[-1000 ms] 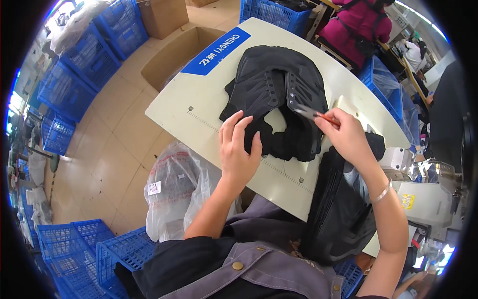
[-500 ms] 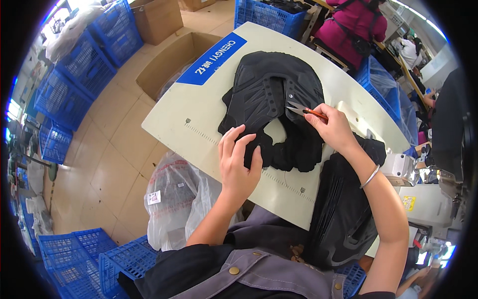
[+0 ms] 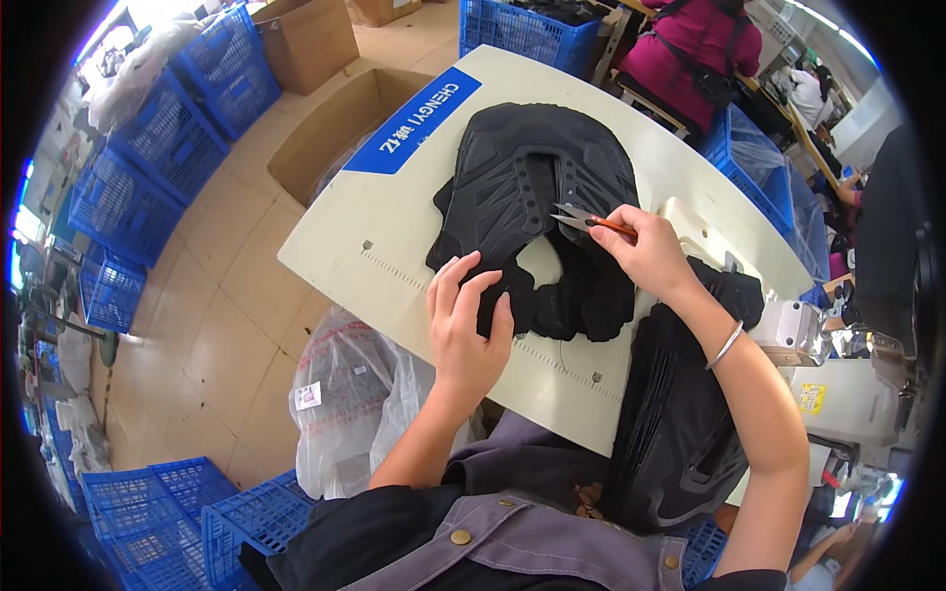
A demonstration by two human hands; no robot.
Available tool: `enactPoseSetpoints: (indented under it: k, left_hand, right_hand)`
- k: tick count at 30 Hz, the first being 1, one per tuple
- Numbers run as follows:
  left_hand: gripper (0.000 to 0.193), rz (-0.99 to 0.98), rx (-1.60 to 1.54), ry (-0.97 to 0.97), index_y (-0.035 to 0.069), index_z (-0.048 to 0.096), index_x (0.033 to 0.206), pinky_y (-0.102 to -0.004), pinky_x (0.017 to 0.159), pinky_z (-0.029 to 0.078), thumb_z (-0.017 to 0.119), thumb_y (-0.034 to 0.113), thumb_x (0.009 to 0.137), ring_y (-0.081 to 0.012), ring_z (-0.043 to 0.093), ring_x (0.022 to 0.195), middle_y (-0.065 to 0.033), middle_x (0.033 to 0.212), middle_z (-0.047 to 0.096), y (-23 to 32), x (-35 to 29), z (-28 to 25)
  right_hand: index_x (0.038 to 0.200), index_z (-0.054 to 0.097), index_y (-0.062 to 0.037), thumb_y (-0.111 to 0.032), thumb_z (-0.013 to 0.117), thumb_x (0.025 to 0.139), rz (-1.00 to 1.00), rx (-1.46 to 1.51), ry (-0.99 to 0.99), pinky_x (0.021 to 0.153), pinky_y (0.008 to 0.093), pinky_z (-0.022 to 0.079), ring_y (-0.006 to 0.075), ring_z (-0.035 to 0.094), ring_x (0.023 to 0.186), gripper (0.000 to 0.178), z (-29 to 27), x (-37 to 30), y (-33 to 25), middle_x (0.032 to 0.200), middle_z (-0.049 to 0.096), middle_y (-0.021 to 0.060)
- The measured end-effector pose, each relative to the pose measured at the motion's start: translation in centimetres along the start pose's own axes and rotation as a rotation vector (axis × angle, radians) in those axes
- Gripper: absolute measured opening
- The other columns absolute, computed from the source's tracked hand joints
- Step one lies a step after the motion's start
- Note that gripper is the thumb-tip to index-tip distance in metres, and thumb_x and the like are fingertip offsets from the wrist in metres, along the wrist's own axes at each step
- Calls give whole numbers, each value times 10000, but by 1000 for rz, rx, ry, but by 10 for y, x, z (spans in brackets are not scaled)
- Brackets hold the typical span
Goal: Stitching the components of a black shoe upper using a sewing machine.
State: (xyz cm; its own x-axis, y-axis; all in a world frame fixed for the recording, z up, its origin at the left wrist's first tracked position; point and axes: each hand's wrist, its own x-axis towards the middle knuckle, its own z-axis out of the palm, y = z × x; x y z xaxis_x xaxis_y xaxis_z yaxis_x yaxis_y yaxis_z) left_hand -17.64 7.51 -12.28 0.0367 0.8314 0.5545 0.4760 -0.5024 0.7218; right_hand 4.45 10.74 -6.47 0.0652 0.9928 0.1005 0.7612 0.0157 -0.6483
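Observation:
A stack of black shoe uppers (image 3: 493, 197) lies on the pale work table (image 3: 335, 231), a row of eyelet holes along each side of its slot. My left hand (image 3: 468, 330) rests on the stack's near left edge, fingers spread and slightly bent, thumb apart. Closed around a pair of thread snips (image 3: 613, 226) with orange handles is my right hand (image 3: 645, 251). The snips' parted metal blades point left, over the upper beside the eyelet row. Whether the tips touch the material I cannot tell. A loose thread hangs near the stack's lower edge.
More black uppers (image 3: 680, 424) are piled at the table's right edge, near a sewing machine (image 3: 838, 394). A clear plastic bag (image 3: 340, 414) hangs below the table's left side. Blue crates (image 3: 158, 148) and a cardboard box (image 3: 345, 123) stand on the floor. Another person (image 3: 690, 59) sits beyond.
My right hand and the snips have shifted slightly left and up along the eyelet row. The left hand stays on the stack. The whole view has shifted a little.

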Motion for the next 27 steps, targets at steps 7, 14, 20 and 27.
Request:
enactPoseSetpoints:
  k: [7,14,20,27]
  left_hand:
    - [217,3,5,1,27,583,930,-388,915,349,601,50,715,-323,430,1091,-121,1123,506,-1,-1,-1]
    - [253,146,133,-10,38,600,940,-365,886,344,623,74,690,-287,469,1020,-102,1079,523,4,16,-2]
    - [387,348,269,-258,66,569,1058,-409,932,295,650,186,698,-313,425,1052,-137,1096,470,20,51,31]
    - [379,383,177,-269,75,565,1041,-400,840,355,667,154,685,-289,448,971,-129,969,460,13,70,43]
  right_hand:
    - [730,588,-11,-271,617,801,21,-65,-11,482,262,370,126,480,489,271,0,3,-4,564,552,69]
    - [691,527,-40,-371,560,843,144,345,139,424,211,283,52,341,461,365,-5,-12,-6,550,445,-35]
    - [723,460,-97,-411,540,841,477,841,-208,356,165,192,8,279,387,345,-19,-33,-34,576,448,-31]
    - [834,530,-25,-345,553,849,273,493,-24,488,192,336,46,415,539,322,-29,-33,-13,628,496,-9]
